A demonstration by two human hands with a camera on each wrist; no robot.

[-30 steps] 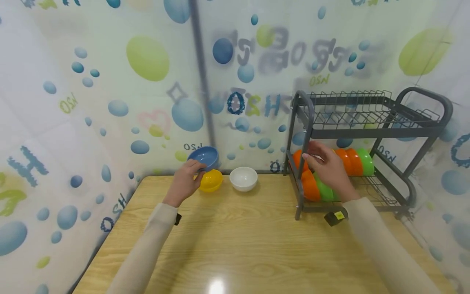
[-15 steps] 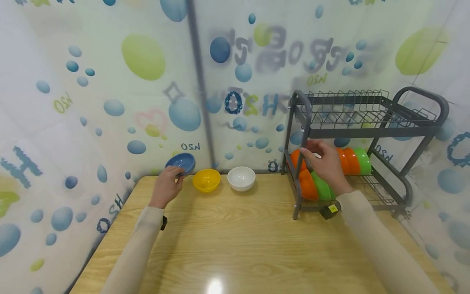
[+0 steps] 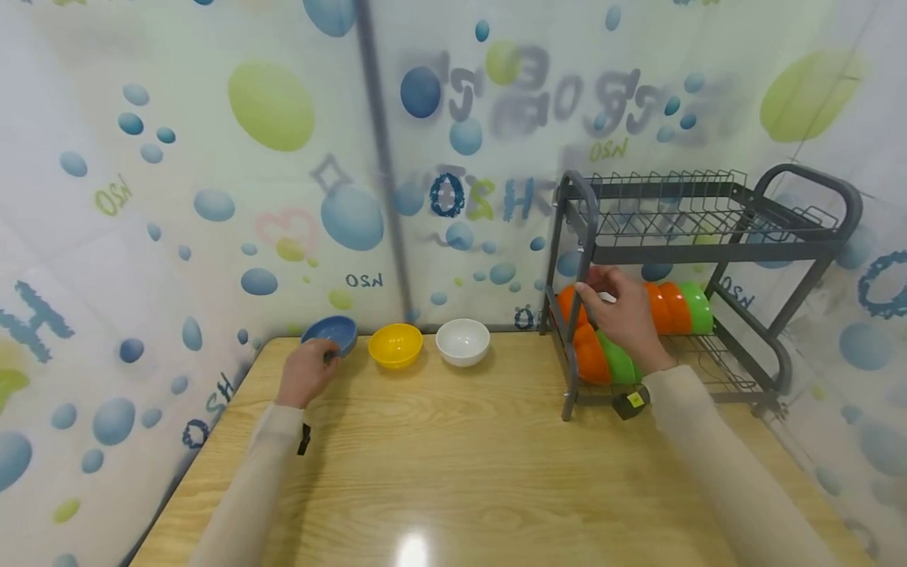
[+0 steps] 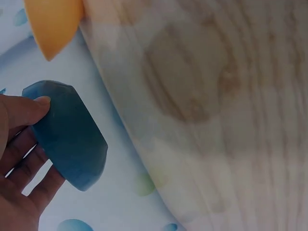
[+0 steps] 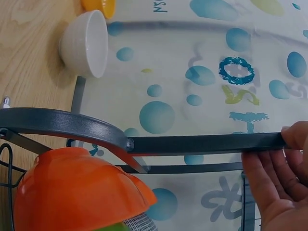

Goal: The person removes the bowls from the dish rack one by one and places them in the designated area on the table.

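Note:
My left hand (image 3: 308,372) pinches the rim of a blue bowl (image 3: 335,332) at the back left of the table. In the left wrist view the thumb lies on one side of this bowl (image 4: 72,137) and the fingers on the other. Whether its base touches the tabletop I cannot tell. A yellow bowl (image 3: 395,346) and a white bowl (image 3: 463,342) stand in a row to its right. My right hand (image 3: 623,315) grips the front left post of a dark grey two-tier dish rack (image 3: 716,253); the right wrist view shows thumb and fingers around the post (image 5: 207,143).
On the rack's lower tier stand orange bowls (image 3: 590,358) and green bowls (image 3: 618,361), turned on their sides, partly behind my right hand. The upper tier is a wire basket (image 3: 673,216). A patterned curtain (image 3: 468,236) hangs behind the wooden table (image 3: 439,457).
My left hand has carried the blue bowl leftward and down, from above the yellow bowl to the left of it. The right hand has stayed on the rack's post.

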